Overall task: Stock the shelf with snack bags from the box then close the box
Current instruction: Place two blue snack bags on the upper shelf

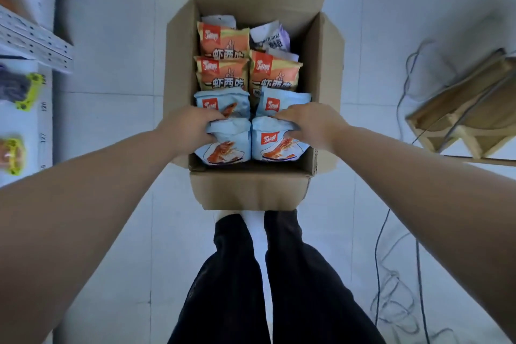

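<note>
Box [251, 193]: open cardboard, on floor just ahead of feet, flaps up.
Contents: two columns of snack bags; blue at near end, orange bags [223, 42] behind, white/purple at far end.
Left hand [190, 127]: clamped on top of near-left blue bag [226, 145].
Right hand [310, 124]: clamped on top of near-right blue bag [279, 145].
Shelf [36, 45]: at left edge, apart from box.

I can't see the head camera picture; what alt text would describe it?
Seen from above, a person's left hand and right hand each grip a pale blue shrimp snack bag at the near end of an open cardboard box on a tiled floor. Orange snack bags fill the rows behind; a white shelf edge shows at left.
</note>
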